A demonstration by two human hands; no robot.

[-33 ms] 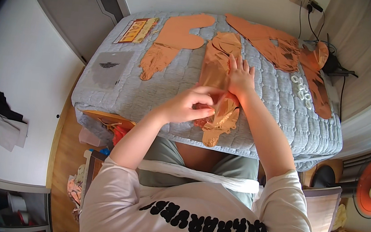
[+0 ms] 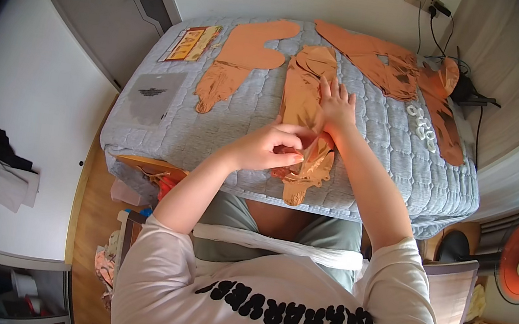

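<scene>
My left hand (image 2: 269, 147) fingers pinched together on foil balloon (image 2: 306, 112) lower end; right hand (image 2: 336, 105) fingers spread flat, pressing balloon's middle.

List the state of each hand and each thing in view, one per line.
left hand: fingers curled, pinching the lower part of the middle foil balloon.
right hand: flat, fingers spread, pressing on that balloon.
middle foil balloon: deflated, flat, crumpled near the bed edge.
left foil balloon: deflated, flat, untouched.
right foil balloons: deflated, overlapping.
packet: lying flat.
quilted bed cover: spread.
door: shut.
</scene>
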